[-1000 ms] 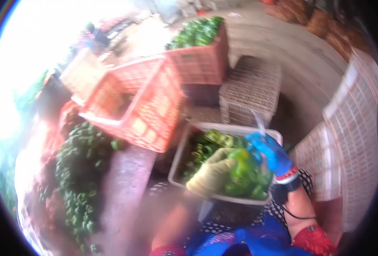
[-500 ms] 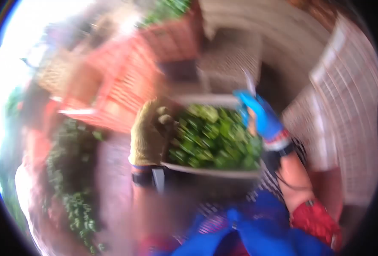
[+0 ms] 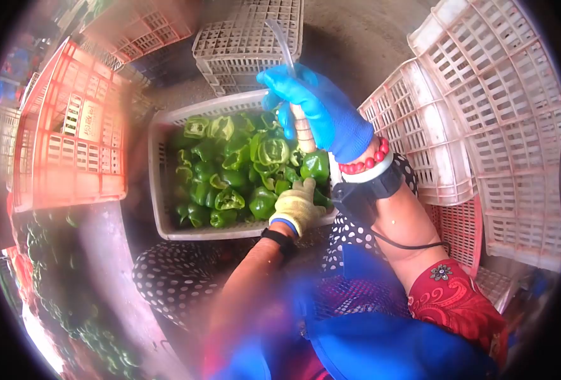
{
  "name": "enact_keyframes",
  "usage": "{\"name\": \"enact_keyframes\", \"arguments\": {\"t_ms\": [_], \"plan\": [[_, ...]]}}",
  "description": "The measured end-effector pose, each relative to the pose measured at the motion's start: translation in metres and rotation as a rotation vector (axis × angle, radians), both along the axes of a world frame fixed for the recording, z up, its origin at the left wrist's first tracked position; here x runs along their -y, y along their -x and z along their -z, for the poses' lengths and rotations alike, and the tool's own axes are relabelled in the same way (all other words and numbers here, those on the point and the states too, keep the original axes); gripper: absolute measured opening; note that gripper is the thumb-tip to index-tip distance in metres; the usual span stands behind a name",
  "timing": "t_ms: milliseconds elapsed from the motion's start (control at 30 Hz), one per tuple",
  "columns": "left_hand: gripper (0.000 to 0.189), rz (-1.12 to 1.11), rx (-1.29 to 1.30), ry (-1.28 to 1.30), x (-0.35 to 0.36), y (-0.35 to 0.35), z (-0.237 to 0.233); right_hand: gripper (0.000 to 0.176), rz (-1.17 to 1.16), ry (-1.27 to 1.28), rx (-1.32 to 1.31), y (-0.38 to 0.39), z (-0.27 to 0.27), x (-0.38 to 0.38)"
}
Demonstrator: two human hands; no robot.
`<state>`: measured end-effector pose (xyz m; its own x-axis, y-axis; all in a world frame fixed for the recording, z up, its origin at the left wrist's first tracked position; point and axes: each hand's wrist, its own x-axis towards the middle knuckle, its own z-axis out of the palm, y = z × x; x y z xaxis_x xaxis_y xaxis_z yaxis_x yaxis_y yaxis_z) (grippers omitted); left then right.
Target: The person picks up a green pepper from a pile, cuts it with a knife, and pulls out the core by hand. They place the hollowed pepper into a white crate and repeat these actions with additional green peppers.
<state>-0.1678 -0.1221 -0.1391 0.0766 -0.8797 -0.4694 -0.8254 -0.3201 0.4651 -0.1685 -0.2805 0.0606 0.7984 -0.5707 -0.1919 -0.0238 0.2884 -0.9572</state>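
Observation:
A pale plastic crate [image 3: 160, 190] full of cut green peppers [image 3: 233, 161] rests in front of me, over my dotted trousers. My left hand [image 3: 298, 206], in a pale yellow knit glove, reaches into its near right part and touches the peppers, fingers pointing up and apart. Above the right side of the crate is my right hand [image 3: 318, 111], in a blue glove, closed around the light handle of a knife [image 3: 280, 45]. The blade points up and away from the peppers.
An orange crate [image 3: 81, 133] stands at the left, with a heap of green peppers [image 3: 59, 278] below it. A grey crate [image 3: 249, 44] sits beyond the pepper crate. Pale crates [image 3: 502, 126] stand on the right, near a red crate [image 3: 461, 228].
The view has shifted and become sharper. My left hand has moved from the crate's left side to its near right part. My right hand still holds the knife.

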Motion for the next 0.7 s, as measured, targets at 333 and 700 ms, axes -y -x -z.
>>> {"name": "enact_keyframes", "arguments": {"t_ms": [333, 700], "plan": [[0.053, -0.237, -0.559, 0.037, 0.004, -0.020, -0.001, 0.034, 0.084, 0.023, -0.021, 0.005, -0.005, -0.002], [0.053, -0.211, 0.079, -0.115, 0.018, -0.013, -0.043, 0.035, 0.049, 0.015, -0.047, 0.018, -0.005, 0.002]]}}
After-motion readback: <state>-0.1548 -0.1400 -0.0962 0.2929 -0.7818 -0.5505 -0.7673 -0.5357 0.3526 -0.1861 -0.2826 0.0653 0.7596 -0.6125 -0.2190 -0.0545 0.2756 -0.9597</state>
